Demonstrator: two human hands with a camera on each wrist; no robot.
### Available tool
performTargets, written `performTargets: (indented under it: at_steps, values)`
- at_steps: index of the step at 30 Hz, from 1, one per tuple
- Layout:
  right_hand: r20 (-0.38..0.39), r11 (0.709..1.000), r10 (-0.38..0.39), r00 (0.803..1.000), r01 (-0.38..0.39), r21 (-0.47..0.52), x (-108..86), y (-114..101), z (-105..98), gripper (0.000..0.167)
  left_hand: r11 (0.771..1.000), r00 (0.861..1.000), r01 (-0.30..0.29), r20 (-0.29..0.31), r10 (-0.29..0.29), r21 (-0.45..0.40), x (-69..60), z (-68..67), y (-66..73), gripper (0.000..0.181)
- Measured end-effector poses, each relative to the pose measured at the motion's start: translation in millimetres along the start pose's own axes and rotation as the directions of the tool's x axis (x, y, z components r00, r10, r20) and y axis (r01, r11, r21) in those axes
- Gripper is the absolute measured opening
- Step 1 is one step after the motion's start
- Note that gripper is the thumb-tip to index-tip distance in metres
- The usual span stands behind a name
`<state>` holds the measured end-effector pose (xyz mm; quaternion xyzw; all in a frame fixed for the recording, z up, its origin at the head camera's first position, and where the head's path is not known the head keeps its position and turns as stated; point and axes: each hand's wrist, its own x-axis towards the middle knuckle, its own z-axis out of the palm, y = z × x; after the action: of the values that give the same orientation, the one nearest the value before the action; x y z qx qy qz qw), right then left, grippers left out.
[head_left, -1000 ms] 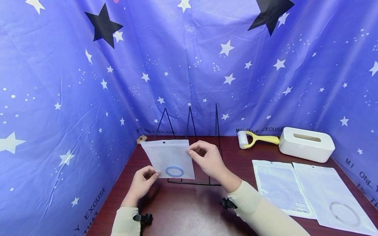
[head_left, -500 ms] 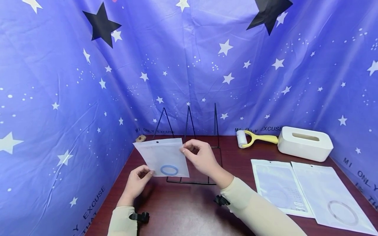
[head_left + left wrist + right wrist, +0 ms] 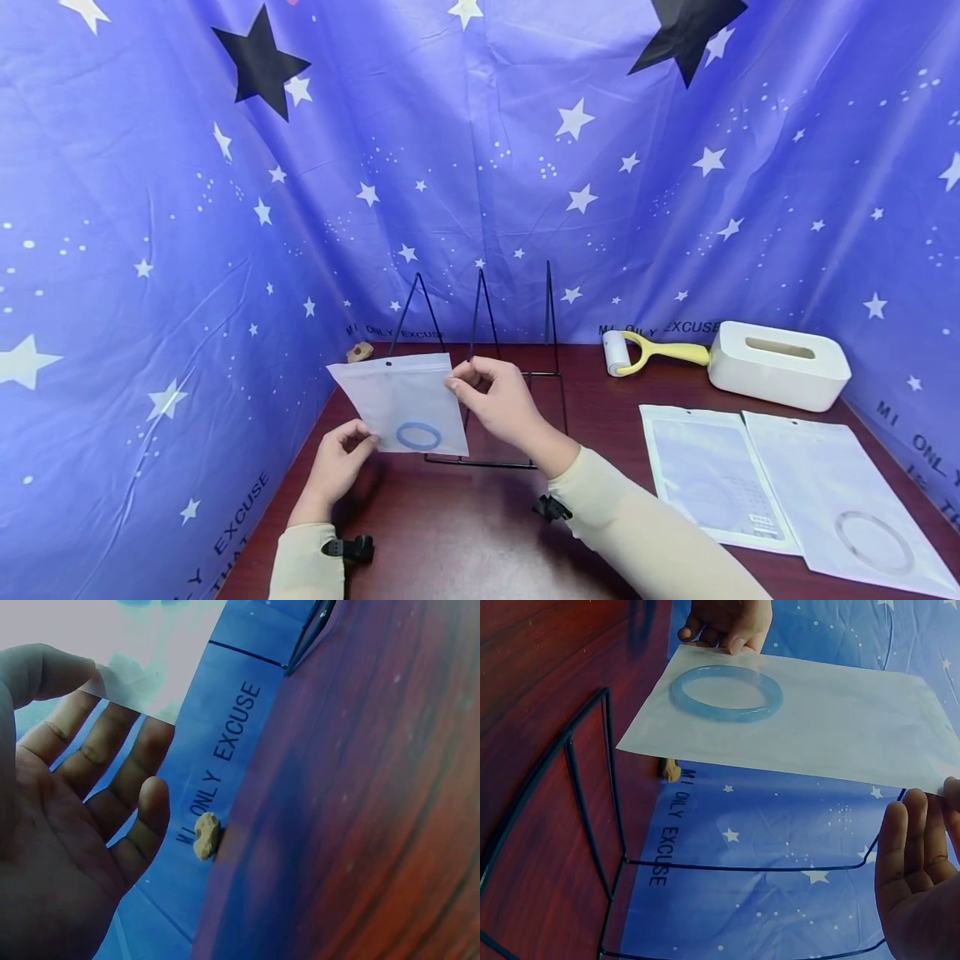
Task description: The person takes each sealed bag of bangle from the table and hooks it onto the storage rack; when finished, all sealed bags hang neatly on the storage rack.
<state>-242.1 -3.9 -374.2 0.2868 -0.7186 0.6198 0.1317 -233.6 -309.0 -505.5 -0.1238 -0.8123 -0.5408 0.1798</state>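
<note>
A white zip bag [image 3: 408, 400] with a blue bangle [image 3: 418, 435] inside is held up, tilted, in front of a black wire rack [image 3: 480, 464]. My left hand [image 3: 333, 467] pinches its lower left corner between thumb and fingers. The right hand [image 3: 504, 408] pinches the upper right edge. In the right wrist view the bangle [image 3: 726, 693] shows through the bag's translucent face, with the rack's wires [image 3: 611, 825] below. The left wrist view has the thumb on the bag's corner [image 3: 142, 682] and the fingers behind it.
Two more flat zip bags [image 3: 716, 475] lie at the right, one with a grey ring [image 3: 873, 542] inside. Behind them are a yellow-handled lint roller [image 3: 660, 353] and a white tissue box [image 3: 780, 367]. A small tan object [image 3: 360, 352] sits at the back left.
Both hands have moved left with the bag, from the rack's middle towards its left side. The bag stays pinched in both hands. Other things stay put.
</note>
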Motion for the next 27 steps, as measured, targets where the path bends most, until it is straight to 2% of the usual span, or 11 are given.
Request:
performTargets:
  at_steps: [3,6,12,17,18,24,27]
  values:
    - [0.015,1.0,0.005,1.0,-0.005,0.021,0.2,2.4,2.9,0.003,1.0,1.0,0.019,0.0,-0.019,0.006,1.0,-1.9,-13.8,0.01]
    - [0.026,0.999,0.008,1.0,-0.009,0.04,0.7,4.5,5.0,0.004,1.0,1.0,0.019,-0.002,-0.019,0.025,1.4,-3.3,-21.2,0.012]
    - [0.047,0.999,0.014,0.999,-0.016,0.04,1.2,4.7,6.7,0.005,0.996,0.999,0.014,-0.032,-0.011,0.087,1.6,-5.2,-23.5,0.013]
    - [0.023,0.999,0.036,0.999,-0.037,0.036,3.8,9.5,6.1,0.005,0.993,0.999,0.035,-0.038,-0.03,0.113,2.1,-5.7,-25.4,0.008]
    - [0.017,0.999,0.034,0.999,-0.035,0.036,5.6,16.6,6.4,0.005,0.992,0.998,0.044,-0.039,-0.04,0.116,2.1,-5.0,-21.6,0.007]
    - [-0.01,0.999,0.021,1.0,-0.02,0.024,20.5,58.0,9.9,0.009,0.991,0.994,0.083,-0.08,-0.074,0.108,3.1,-3.8,-19.9,0.007]
    - [-0.024,1.0,0.029,0.999,-0.029,0.006,26.4,61.2,11.1,0.008,0.99,0.992,0.09,-0.094,-0.08,0.106,3.7,-4.4,-24.8,0.007]
